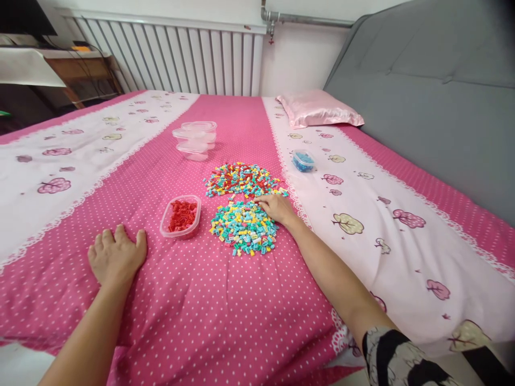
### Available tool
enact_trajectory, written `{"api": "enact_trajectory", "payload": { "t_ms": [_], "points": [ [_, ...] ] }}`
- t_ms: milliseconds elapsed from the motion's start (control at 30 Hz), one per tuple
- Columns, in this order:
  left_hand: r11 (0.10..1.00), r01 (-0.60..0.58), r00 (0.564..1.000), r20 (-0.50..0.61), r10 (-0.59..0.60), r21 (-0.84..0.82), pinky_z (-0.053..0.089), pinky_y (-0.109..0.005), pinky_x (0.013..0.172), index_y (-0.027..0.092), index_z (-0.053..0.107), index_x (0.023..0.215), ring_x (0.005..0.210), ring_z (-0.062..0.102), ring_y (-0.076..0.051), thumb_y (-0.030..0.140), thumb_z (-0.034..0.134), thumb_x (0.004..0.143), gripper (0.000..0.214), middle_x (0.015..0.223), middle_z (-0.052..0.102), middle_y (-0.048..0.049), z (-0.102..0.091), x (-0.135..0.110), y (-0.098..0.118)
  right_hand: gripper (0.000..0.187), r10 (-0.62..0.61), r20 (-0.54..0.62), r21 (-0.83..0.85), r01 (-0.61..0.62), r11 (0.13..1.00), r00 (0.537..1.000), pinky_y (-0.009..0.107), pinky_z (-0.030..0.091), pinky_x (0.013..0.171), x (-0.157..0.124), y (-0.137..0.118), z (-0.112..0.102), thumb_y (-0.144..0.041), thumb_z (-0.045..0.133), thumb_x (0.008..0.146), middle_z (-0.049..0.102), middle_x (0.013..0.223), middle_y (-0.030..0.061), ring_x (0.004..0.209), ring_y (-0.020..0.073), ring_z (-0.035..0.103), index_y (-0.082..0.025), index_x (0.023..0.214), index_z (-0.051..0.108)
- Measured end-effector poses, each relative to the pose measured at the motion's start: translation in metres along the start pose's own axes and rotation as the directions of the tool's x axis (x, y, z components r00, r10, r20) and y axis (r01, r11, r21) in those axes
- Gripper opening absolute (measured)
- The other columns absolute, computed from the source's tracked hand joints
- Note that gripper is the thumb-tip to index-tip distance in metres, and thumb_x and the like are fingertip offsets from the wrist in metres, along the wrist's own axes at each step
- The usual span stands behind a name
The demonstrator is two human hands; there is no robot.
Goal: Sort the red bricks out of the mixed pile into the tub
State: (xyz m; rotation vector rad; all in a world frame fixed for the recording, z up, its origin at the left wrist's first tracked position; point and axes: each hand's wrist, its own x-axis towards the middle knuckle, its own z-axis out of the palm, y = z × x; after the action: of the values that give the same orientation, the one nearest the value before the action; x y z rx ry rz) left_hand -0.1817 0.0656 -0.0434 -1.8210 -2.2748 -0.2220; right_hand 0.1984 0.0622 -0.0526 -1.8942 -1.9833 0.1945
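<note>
My left hand (117, 254) lies flat on the pink dotted bedspread with its fingers spread, holding nothing. Just right of it stands a clear plastic tub (164, 231) with red toy bricks (182, 215) inside. My right hand (276, 208) reaches between two heaps, fingertips drawn together at their edges; whether a brick is between them is hidden. The far heap of small building bricks (241, 180) mixes red, yellow, teal and other colours. In the near heap of building bricks (244, 228), teal, green and yellow dominate, with few red ones.
Stacked clear plastic containers (196, 140) stand farther back on the bed. A small tub of blue bricks (303, 161) sits to the right, on the white strip. Beyond are a pink pillow (317, 108), a grey headboard (426, 102) and a white radiator (193, 56); a desk (80, 67) is at left.
</note>
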Motion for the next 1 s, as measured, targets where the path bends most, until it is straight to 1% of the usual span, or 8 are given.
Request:
{"api": "enact_trajectory", "payload": {
  "t_ms": [467,600,700,767,800,833,900,1000],
  "points": [
    [1.0,0.003,1.0,0.014,-0.003,0.003,0.028,-0.045,0.098,0.003,0.041,0.128,0.121,0.036,-0.034,0.054,0.017,0.083,0.072,0.127,0.043,-0.0242,-0.002,0.0,0.001,0.021,0.054,0.005,0.009,-0.054,0.998,0.999,0.025,0.04,0.063,0.002,0.001,0.002,-0.026,0.047,0.082,0.068,0.081,0.0028,0.078,0.018,0.061,-0.022,0.096,0.061],
    [1.0,0.008,1.0,0.012,-0.008,0.004,0.028,-0.045,0.098,0.004,0.041,0.127,0.121,0.035,-0.034,0.054,0.017,0.083,0.072,0.128,0.042,-0.0241,-0.001,0.001,0.0,0.017,0.075,-0.037,0.102,-0.071,0.992,0.997,0.024,0.037,0.058,0.005,0.006,0.007,-0.026,0.048,0.08,0.063,0.069,0.0,0.067,0.015,0.058,-0.021,0.09,0.061],
    [1.0,0.01,1.0,0.009,-0.01,0.001,0.027,-0.045,0.099,0.004,0.041,0.128,0.121,0.035,-0.034,0.055,0.017,0.083,0.072,0.129,0.041,-0.0237,-0.001,0.001,0.001,0.013,0.135,-0.079,0.299,-0.106,0.948,0.988,0.022,0.034,0.052,0.009,0.01,0.012,-0.027,0.052,0.076,0.054,0.055,-0.0045,0.053,0.0109,0.05,-0.02,0.081,0.061],
    [1.0,0.009,1.0,0.008,-0.009,-0.001,0.027,-0.045,0.099,0.005,0.04,0.128,0.121,0.035,-0.034,0.055,0.016,0.083,0.071,0.129,0.042,-0.0235,-0.002,0.0,0.001,0.012,0.189,-0.074,0.527,-0.122,0.841,0.979,0.019,0.031,0.047,0.01,0.012,0.014,-0.029,0.055,0.073,0.046,0.048,-0.0076,0.045,0.0078,0.042,-0.018,0.076,0.059],
    [1.0,0.01,1.0,0.005,-0.01,-0.001,0.028,-0.045,0.098,0.005,0.041,0.128,0.121,0.035,-0.034,0.054,0.016,0.083,0.071,0.129,0.042,-0.0236,-0.002,0.0,0.001,0.013,0.218,-0.056,0.655,-0.129,0.745,0.974,0.018,0.029,0.044,0.011,0.012,0.013,-0.03,0.057,0.071,0.043,0.047,-0.0087,0.042,0.0063,0.038,-0.018,0.075,0.058],
    [1.0,0.008,1.0,0.004,-0.008,-0.003,0.028,-0.045,0.098,0.005,0.041,0.127,0.121,0.035,-0.034,0.054,0.017,0.083,0.071,0.128,0.042,-0.0238,-0.002,0.0,0.001,0.014,0.247,-0.022,0.774,-0.14,0.617,0.969,0.017,0.026,0.041,0.011,0.011,0.011,-0.03,0.059,0.069,0.041,0.046,-0.0096,0.04,0.005,0.034,-0.017,0.075,0.058],
    [1.0,0.005,1.0,0.005,-0.005,-0.006,0.027,-0.046,0.098,0.004,0.041,0.127,0.121,0.035,-0.034,0.054,0.017,0.083,0.071,0.128,0.042,-0.0241,-0.002,0.0,0.001,0.018,0.286,0.079,0.939,-0.168,0.301,0.955,0.015,0.02,0.036,0.011,0.011,0.005,-0.029,0.063,0.065,0.038,0.046,-0.0109,0.036,0.0028,0.028,-0.017,0.076,0.056],
    [1.0,0.009,1.0,0.01,-0.009,-0.003,0.027,-0.045,0.099,0.005,0.04,0.128,0.122,0.034,-0.034,0.054,0.017,0.083,0.071,0.129,0.041,-0.0234,-0.001,0.001,0.001,0.017,0.283,0.229,0.971,-0.197,-0.137,0.931,0.013,0.014,0.03,0.01,0.012,-0.007,-0.024,0.064,0.064,0.04,0.05,-0.0101,0.035,0.0014,0.025,-0.018,0.071,0.05]
  ]
}}
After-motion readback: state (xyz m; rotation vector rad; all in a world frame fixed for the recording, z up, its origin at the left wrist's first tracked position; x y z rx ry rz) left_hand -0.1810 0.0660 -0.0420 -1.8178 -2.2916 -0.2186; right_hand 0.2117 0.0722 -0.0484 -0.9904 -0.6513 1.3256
